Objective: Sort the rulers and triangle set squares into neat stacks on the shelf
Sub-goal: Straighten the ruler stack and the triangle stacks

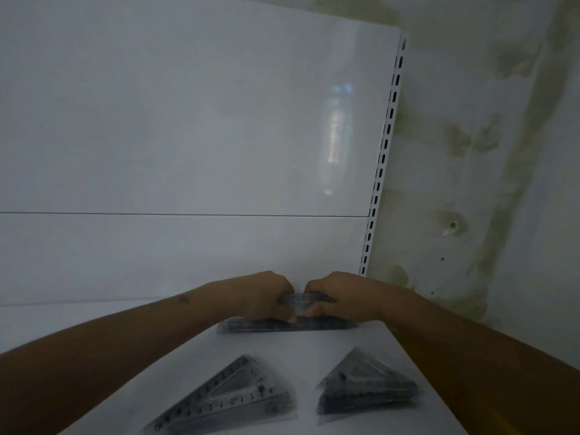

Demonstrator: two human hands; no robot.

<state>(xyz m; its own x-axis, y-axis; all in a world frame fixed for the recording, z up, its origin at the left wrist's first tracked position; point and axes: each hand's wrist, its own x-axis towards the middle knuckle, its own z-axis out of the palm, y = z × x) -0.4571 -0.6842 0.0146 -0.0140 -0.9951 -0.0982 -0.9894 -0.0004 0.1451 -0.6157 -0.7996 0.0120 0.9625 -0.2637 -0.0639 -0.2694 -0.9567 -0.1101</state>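
Note:
Both hands meet at the back of the white shelf (307,350). My left hand (260,296) and my right hand (339,296) together grip a small bundle of clear plastic pieces (301,301), fingers curled round its ends. Just below them a stack of clear rulers (282,325) lies flat across the shelf. Nearer to me lie two piles of clear triangle set squares: a larger flat pile at the left (229,400) and a thicker pile at the right (367,387). What exactly the held bundle consists of is too blurred to tell.
A white back panel (188,136) rises behind the shelf. A slotted upright (384,152) runs along its right edge. Beyond it stands a stained wall (486,152). The shelf's right edge runs diagonally under my right forearm.

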